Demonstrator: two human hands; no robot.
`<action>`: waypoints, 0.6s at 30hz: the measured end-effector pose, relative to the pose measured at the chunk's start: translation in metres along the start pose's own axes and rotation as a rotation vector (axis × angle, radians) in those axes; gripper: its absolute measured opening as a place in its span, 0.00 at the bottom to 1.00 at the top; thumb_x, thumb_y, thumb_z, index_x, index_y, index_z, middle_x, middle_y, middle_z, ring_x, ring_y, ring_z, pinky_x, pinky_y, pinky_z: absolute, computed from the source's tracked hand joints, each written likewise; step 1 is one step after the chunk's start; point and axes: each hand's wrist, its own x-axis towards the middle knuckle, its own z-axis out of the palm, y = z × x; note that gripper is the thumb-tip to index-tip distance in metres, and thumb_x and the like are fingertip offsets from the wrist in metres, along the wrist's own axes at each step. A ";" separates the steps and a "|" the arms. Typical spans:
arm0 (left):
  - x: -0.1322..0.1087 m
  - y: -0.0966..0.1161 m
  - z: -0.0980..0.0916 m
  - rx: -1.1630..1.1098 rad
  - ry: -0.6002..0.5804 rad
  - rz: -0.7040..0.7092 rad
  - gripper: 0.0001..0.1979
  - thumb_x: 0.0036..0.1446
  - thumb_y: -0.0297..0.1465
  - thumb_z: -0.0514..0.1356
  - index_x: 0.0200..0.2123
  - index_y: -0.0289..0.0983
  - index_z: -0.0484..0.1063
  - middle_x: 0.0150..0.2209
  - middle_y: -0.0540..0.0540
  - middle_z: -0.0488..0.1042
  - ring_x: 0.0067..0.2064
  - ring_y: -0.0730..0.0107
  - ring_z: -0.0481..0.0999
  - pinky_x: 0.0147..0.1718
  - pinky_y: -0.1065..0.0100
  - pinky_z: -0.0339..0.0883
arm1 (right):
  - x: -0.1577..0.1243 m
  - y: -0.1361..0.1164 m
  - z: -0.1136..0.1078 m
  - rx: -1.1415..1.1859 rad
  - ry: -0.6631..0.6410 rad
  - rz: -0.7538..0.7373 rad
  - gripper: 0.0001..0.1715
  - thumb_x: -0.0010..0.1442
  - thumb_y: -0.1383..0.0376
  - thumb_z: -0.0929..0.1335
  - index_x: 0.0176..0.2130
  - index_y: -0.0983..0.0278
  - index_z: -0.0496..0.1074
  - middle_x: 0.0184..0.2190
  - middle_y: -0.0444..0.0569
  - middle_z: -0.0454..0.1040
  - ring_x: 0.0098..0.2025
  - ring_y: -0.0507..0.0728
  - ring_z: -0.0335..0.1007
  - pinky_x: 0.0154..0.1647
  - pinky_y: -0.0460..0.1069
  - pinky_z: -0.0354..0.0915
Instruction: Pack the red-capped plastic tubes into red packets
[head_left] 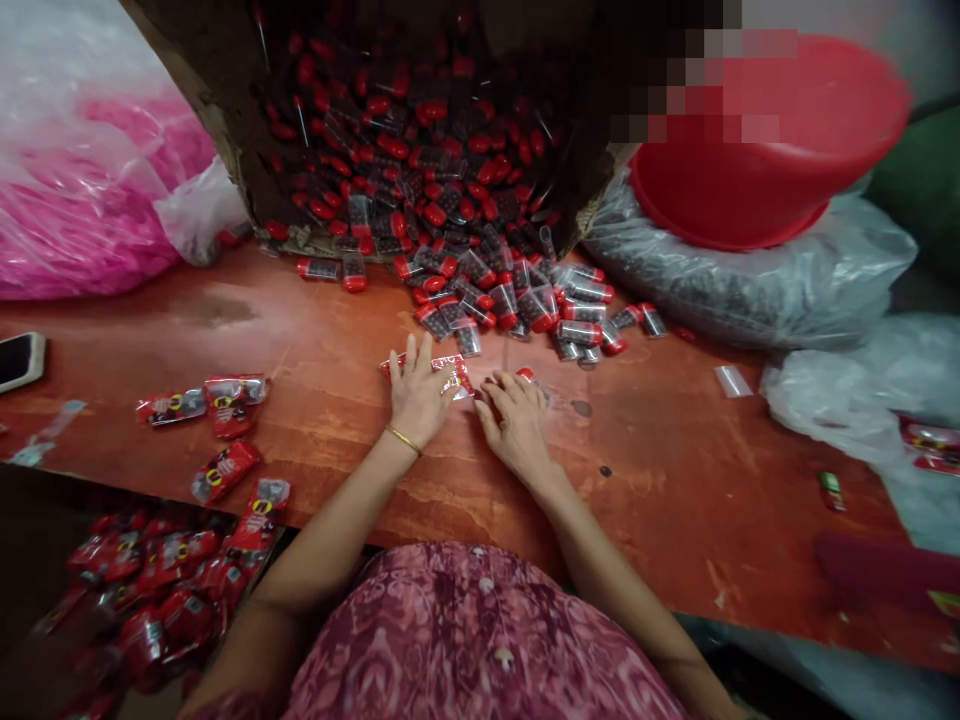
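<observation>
Head view. The left hand (418, 400) lies palm down with its fingers apart over a red packet (461, 374) on the table (675, 450), near the middle and short of the bottles (536, 308); the spread fingers probably keep the light film flat. Whether the thumb pinches its edge cannot be told. The right hand (517, 415), fingers bent, meets or nearly meets the packet's right end; a red cap (525, 374) shows just beyond its fingertips, but whether they close on anything cannot be told.

At the far side, a box (180, 90) faces the person with its mouth, so bottles spread onto the table, presumably within easy reach. To the left, four filled packets (225, 412) lie loose, apart from the bottles, which likely prevents mixing; more packets (176, 550) lie below the near left edge. A phone (21, 362) lies far left, and a pink bag (90, 220) beyond it. At far right, a red tub (739, 200) sits on a clear bag (720, 300), whose soft bulk seems to cushion it.
</observation>
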 end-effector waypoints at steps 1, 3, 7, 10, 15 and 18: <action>0.002 0.000 0.002 0.037 -0.034 0.014 0.13 0.53 0.34 0.59 0.42 0.42 0.76 0.62 0.39 0.57 0.65 0.46 0.48 0.60 0.41 0.38 | 0.000 0.002 0.001 0.015 0.011 0.015 0.15 0.61 0.60 0.62 0.41 0.64 0.73 0.47 0.54 0.73 0.51 0.62 0.63 0.52 0.57 0.56; 0.002 -0.002 0.005 0.071 -0.057 0.034 0.11 0.54 0.34 0.59 0.40 0.43 0.77 0.60 0.40 0.61 0.65 0.46 0.50 0.59 0.40 0.39 | -0.002 0.006 0.000 0.044 0.035 0.052 0.14 0.61 0.61 0.62 0.40 0.63 0.74 0.46 0.54 0.74 0.50 0.61 0.64 0.52 0.57 0.57; -0.001 -0.002 0.008 0.035 -0.030 0.037 0.09 0.55 0.33 0.57 0.36 0.44 0.78 0.58 0.42 0.66 0.64 0.47 0.51 0.59 0.40 0.38 | -0.007 0.009 -0.010 0.116 0.090 0.084 0.12 0.60 0.62 0.63 0.38 0.62 0.74 0.44 0.53 0.76 0.49 0.60 0.66 0.51 0.57 0.58; -0.003 0.002 0.005 -0.040 0.028 -0.015 0.11 0.55 0.34 0.57 0.39 0.44 0.77 0.58 0.42 0.66 0.64 0.46 0.52 0.59 0.39 0.39 | -0.007 0.000 -0.016 0.251 0.130 0.126 0.12 0.60 0.63 0.63 0.37 0.62 0.74 0.40 0.53 0.77 0.46 0.60 0.69 0.50 0.57 0.60; -0.010 0.017 -0.010 -0.220 0.079 -0.047 0.14 0.57 0.38 0.55 0.42 0.46 0.76 0.58 0.44 0.66 0.63 0.48 0.55 0.58 0.39 0.44 | 0.004 -0.023 -0.015 0.786 0.062 0.408 0.15 0.60 0.57 0.62 0.42 0.61 0.72 0.39 0.50 0.76 0.40 0.56 0.70 0.43 0.53 0.66; -0.016 0.028 -0.016 -0.313 0.061 -0.061 0.13 0.56 0.36 0.55 0.43 0.45 0.76 0.58 0.44 0.65 0.63 0.49 0.55 0.59 0.42 0.43 | 0.012 -0.033 -0.014 1.098 0.030 0.526 0.14 0.56 0.55 0.65 0.37 0.62 0.72 0.34 0.46 0.76 0.36 0.54 0.70 0.42 0.50 0.67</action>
